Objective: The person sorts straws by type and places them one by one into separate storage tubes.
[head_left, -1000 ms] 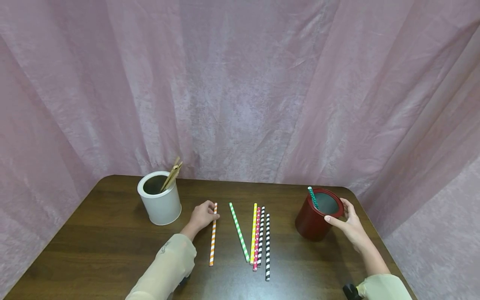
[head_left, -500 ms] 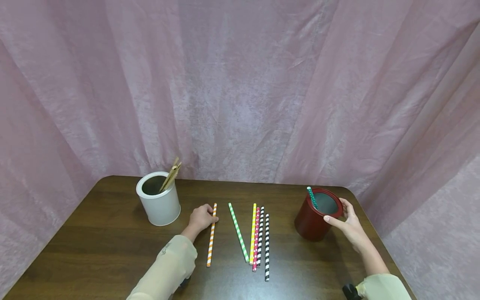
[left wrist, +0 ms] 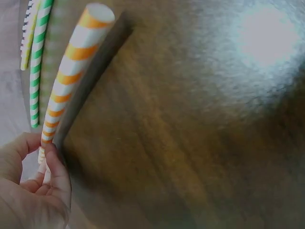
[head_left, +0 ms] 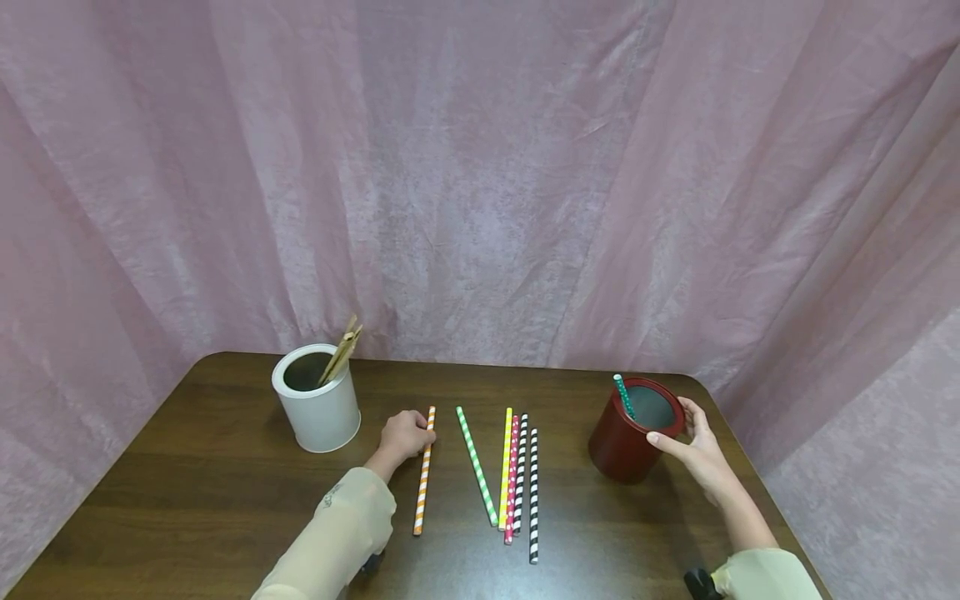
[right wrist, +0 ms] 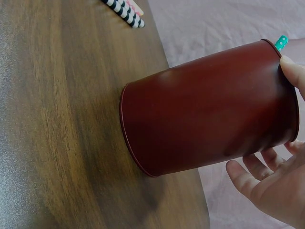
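My left hand point(head_left: 403, 435) pinches an orange-and-white striped paper straw point(head_left: 423, 492) between thumb and fingers near its far end. In the left wrist view, the straw point(left wrist: 69, 76) points up toward the camera, with a dark shadow beside it. My right hand point(head_left: 701, 450) grips the dark red canister point(head_left: 626, 446) by its rim, thumb on the near side and fingers around the right. The canister point(right wrist: 205, 109) appears large in the right wrist view. A teal dotted straw point(head_left: 625, 397) leans inside it, its lower part hidden.
Between the hands lie a green striped straw point(head_left: 477, 467), a yellow straw point(head_left: 506, 467), a pink dotted straw point(head_left: 512, 492) and two black-and-white striped straws point(head_left: 534, 500). A white canister point(head_left: 322, 417) holding thin wooden sticks point(head_left: 343, 354) stands at left. A pink curtain point(head_left: 480, 183) hangs behind the table.
The near end of the orange striped straw has swung slightly left, with my left hand shifting a little. My right hand and the red canister stay practically where they were.
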The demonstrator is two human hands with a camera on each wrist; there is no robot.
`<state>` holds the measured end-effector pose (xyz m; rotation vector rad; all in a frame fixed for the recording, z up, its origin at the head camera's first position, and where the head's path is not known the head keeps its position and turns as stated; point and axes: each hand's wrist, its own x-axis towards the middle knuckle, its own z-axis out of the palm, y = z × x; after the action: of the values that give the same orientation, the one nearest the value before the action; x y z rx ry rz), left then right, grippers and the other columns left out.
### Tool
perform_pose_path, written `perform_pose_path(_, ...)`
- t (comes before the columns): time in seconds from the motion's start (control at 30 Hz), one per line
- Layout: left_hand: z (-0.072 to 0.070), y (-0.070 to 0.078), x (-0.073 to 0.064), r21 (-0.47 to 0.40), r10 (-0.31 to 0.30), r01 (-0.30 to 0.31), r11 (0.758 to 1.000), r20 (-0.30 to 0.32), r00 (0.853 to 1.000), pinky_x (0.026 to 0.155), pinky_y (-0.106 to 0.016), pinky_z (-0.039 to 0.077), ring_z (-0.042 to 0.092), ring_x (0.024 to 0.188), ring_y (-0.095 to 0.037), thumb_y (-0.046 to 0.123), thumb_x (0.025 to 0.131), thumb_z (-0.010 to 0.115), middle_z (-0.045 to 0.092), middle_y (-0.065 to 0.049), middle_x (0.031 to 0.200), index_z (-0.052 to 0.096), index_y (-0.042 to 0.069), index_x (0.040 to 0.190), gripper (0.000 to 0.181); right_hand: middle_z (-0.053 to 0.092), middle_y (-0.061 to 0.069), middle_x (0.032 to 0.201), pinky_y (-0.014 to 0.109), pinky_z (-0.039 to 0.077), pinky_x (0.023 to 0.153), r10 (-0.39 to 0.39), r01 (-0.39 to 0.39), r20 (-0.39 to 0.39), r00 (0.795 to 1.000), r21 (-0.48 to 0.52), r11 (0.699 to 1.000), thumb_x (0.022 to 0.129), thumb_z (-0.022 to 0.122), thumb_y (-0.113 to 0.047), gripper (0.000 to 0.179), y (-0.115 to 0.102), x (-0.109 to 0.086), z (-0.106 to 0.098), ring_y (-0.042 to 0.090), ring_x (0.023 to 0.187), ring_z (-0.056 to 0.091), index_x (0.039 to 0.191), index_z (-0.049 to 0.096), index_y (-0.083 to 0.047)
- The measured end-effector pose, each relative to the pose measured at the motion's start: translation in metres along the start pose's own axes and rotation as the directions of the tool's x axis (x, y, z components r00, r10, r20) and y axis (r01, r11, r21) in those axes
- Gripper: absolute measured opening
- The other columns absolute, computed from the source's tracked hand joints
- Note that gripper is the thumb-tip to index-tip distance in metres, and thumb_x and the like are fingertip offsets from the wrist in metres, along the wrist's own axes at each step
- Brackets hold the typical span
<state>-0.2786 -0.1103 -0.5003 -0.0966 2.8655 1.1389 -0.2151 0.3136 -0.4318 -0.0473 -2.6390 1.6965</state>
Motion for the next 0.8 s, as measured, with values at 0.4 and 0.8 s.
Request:
perform_pose_path(0.4,-0.013,0.026,0.006,-0.226,-0.044,0.072,0.972,0.125,0.991,0.046,-0.021,0.048,0.053,0.045,-0.007,0.007,0.072,0.06,0.058,-0.003,0.056,0.057,0.001,0.083,0.012,0.01,0.024,0.144,0.06,0.018,0.099,-0.009,0.009,-0.004,1.0,0.005,1.0,0.081,0.061,-0.016,0.087,0.0,-0.002,0.0,0.041,0.13,0.011,0.14,-0.002,-0.003)
perform_pose_path(0.8,-0.026,0.055,0.01,-0.374,-0.005,0.084,0.924,0.206,0.979,0.052,-0.021,0.05,0.058,0.055,-0.01,0.005,0.077,0.06,0.06,-0.007,0.069,0.053,0.0,0.099,0.023,0.011,0.024,0.143,0.06,0.018,0.1,-0.012,0.012,-0.005,1.0,0.007,1.0,0.081,0.061,-0.016,0.086,0.001,-0.001,0.001,0.041,0.131,0.011,0.14,-0.001,-0.003)
